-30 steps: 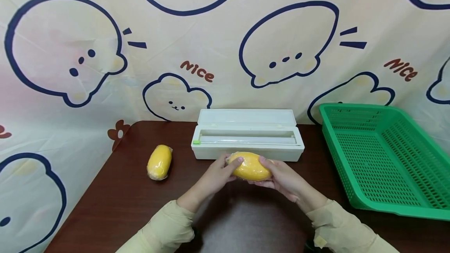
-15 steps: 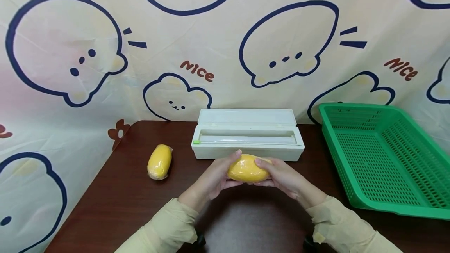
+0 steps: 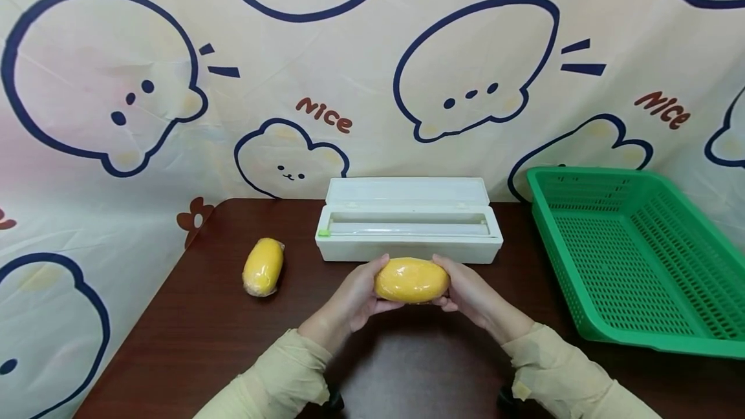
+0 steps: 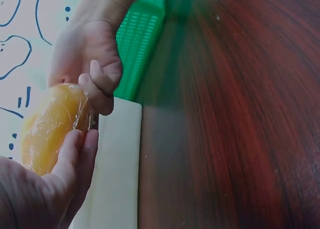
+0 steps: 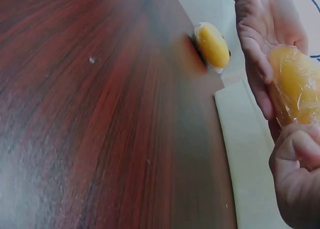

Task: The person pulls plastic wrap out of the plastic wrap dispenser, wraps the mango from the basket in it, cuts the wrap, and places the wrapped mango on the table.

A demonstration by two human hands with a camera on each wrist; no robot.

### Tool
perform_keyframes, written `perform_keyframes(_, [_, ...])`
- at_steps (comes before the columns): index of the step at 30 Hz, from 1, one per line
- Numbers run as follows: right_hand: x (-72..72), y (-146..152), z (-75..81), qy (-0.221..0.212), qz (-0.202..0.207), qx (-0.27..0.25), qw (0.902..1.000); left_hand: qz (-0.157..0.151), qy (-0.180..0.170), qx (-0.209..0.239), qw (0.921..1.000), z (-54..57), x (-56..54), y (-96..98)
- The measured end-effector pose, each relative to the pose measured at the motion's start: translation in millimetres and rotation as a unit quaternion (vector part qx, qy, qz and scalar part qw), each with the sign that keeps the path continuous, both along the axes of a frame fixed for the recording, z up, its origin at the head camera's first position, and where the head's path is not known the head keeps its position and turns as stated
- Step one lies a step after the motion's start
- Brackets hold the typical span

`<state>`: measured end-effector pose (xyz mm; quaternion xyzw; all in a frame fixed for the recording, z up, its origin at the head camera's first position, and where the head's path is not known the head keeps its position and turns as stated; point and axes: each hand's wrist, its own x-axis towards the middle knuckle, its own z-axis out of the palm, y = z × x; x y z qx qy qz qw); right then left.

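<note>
A smooth yellow mango [image 3: 412, 280], wrapped in clear cling film, lies sideways between both hands, in front of the white box. My left hand [image 3: 356, 295] grips its left end, thumb at the top edge and fingers beneath. At the opposite end, my right hand [image 3: 473, 291] holds it the same way. Creased film shows on the mango [image 4: 56, 124] in the left wrist view, and film also glints on it in the right wrist view. A second wrapped mango [image 3: 264, 267] rests on the table to the left, apart from both hands.
Behind the hands stands a white cling film dispenser [image 3: 410, 251], lid raised, with a film roll [image 3: 407, 228] inside and a green slider at its left. A green plastic basket [image 3: 588, 302] sits on the right of the dark wooden table [image 3: 215, 341]. Patterned cloth [image 3: 372, 83] hangs behind.
Both thumbs have slid from the mango's upper face out to its ends. The mango has come slightly lower and now lies level. The other things stay put; the head view has tilted slightly.
</note>
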<state>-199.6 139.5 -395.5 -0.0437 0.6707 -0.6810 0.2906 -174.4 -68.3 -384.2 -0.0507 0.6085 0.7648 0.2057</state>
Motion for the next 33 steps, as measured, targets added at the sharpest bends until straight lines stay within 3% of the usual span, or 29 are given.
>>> perform_keyframes(3, [-0.3, -0.6, 1.4, -0.001, -0.008, -0.001, 1.0, 0.008, 0.002, 0.001, 1.0, -0.6, 0.8, 1.1])
perform_keyframes(7, [-2.8, 1.2, 3.6, 0.013, 0.021, -0.003, 0.9997, 0.016, 0.003, 0.007, 0.9998, -0.6, 0.1, -0.5])
perform_keyframes(13, [-5.6, 5.2, -1.3, 0.055, 0.091, -0.008, 0.9943, -0.015, 0.016, -0.011, 0.9997, 1.2, -2.6, -5.5])
perform_keyframes(16, [-5.5, 5.4, -3.6, 0.058, 0.106, -0.016, 0.9925, -0.033, 0.024, -0.016, 0.9991, 1.5, -2.6, -7.4])
perform_keyframes(27, [-3.3, 6.7, -0.9, 0.067, 0.089, -0.002, 0.9938, -0.055, 0.032, -0.017, 0.9978, 1.4, -5.3, -8.7])
perform_keyframes(33, [-3.9, 8.3, -0.7, 0.078, 0.096, 0.012, 0.9922, -0.085, 0.044, -0.029, 0.995, -0.1, -7.0, -10.3])
